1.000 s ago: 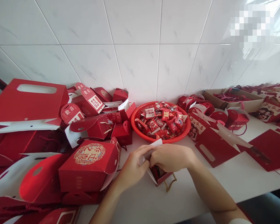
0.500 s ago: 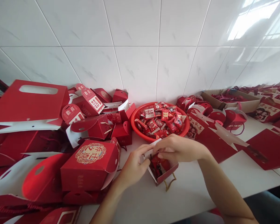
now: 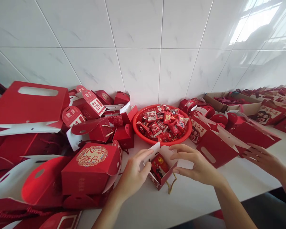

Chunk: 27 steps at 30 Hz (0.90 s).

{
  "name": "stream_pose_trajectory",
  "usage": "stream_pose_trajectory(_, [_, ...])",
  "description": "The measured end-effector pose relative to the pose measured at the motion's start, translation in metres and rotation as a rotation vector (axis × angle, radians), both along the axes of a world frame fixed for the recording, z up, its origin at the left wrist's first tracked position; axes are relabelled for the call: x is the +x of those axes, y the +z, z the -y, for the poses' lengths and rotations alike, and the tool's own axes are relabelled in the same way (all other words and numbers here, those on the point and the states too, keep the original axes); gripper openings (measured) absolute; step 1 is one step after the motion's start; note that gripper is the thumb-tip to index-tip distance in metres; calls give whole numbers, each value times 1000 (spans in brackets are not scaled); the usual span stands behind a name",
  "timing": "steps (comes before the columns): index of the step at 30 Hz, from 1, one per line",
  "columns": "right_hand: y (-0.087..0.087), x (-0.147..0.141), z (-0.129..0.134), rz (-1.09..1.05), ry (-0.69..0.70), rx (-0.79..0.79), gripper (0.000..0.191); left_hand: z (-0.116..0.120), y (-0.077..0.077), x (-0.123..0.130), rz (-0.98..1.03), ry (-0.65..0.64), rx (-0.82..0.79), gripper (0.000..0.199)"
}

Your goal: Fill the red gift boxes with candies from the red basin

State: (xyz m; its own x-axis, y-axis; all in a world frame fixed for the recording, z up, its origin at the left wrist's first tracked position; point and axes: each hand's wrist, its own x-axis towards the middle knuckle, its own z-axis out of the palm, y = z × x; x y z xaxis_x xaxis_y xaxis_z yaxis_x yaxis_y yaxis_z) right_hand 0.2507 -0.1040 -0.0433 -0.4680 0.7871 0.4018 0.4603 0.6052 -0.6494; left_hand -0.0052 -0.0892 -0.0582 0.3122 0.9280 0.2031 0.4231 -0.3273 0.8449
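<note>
The left hand (image 3: 133,173) is gripping the left side of a small open box (image 3: 168,177), thumb and fingers clamped on its edge. The right hand (image 3: 197,165) is hovering at the box's other side, fingers spread apart; whether they are touching it, I cannot tell. The box is sitting between both hands, showing dark red outside and white inside, with a gold cord (image 3: 172,183) sticking out just nearer than the right thumb. Red wrapped pieces (image 3: 160,166) are lying inside it. Just beyond the hands, a round red basket (image 3: 143,137) is holding heaped red sweets (image 3: 162,122). Left of the left hand, a larger red box (image 3: 85,178) is showing a round emblem with gold characters.
</note>
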Motion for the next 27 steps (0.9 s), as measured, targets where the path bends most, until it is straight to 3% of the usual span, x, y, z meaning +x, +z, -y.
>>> stream_pose_trajectory(6, [-22, -12, 7, -31, -117, 117, 19, 5, 1, -4, -31, -34, 68, 39])
stream_pose_trajectory(12, [-47, -25, 11, -93, -248, 200, 45, 8, -4, -6, 1, -17, 73, 57])
stream_pose_trajectory(18, [-63, -38, 10, -176, -354, 228, 57, 8, -6, -2, -32, -66, 25, 31])
stream_pose_trajectory(27, [-69, -45, 11, -294, -436, 86, 32, 8, -8, -5, -40, -93, -115, 42])
